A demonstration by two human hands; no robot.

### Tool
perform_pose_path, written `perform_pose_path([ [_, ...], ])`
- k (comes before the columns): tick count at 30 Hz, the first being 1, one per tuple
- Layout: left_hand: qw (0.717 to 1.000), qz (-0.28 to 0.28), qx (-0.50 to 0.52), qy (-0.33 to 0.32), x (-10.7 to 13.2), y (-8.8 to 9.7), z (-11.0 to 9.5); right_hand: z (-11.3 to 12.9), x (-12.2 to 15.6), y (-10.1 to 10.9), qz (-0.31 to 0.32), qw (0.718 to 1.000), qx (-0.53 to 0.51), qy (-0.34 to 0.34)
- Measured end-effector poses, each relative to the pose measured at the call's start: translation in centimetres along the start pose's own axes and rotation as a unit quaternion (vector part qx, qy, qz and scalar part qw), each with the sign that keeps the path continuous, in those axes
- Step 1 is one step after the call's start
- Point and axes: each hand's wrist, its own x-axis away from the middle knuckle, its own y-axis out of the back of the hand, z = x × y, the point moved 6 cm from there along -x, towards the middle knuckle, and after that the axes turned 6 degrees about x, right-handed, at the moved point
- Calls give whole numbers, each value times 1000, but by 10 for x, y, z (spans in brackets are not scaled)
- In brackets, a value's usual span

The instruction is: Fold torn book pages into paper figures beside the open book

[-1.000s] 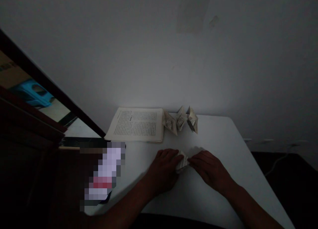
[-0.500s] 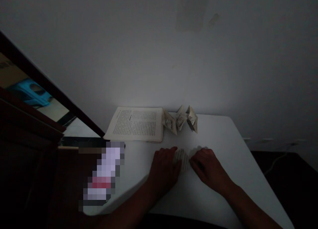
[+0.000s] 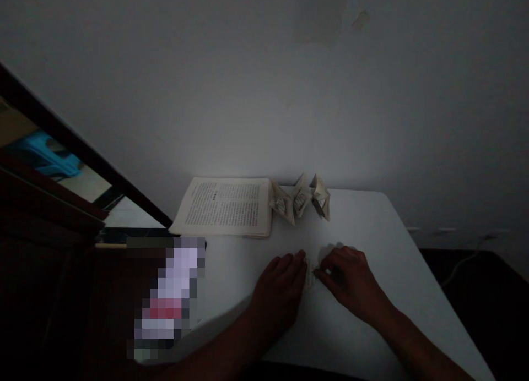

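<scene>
- Paper piece point(image 3: 311, 273) lies on the white counter point(image 3: 372, 232) (dim light), pinched between both hands.
- Left hand point(image 3: 281, 287) and right hand point(image 3: 349, 279) grip its edges.
- Open book point(image 3: 225, 205) sits behind.

Bare table point(image 3: 372, 232) rightward; book point(image 3: 225, 205) behind left.

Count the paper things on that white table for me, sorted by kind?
Open book: 1
Finished folded paper pieces by the book: 3
Small paper piece between the left hand and right hand: 1
Total: 5
</scene>
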Motion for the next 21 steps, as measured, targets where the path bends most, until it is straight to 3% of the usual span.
perform_pose_path([
  [5, 1000, 13, 6, 16, 0, -6, 3, -1, -13, -6, 4, 1000, -3, -28],
  [10, 999, -12, 17, 35, 1, -6, 6, 0, -28, -10, 3, 999, 3, -37],
  [18, 999, -24, 27, 12, 1, -3, 4, -3, -43, -15, -7, 998, 10, -61],
  [21, 999, -20, 34, 1, 0, -1, 6, -1, -42, -14, -11, 999, -18, -31],
])
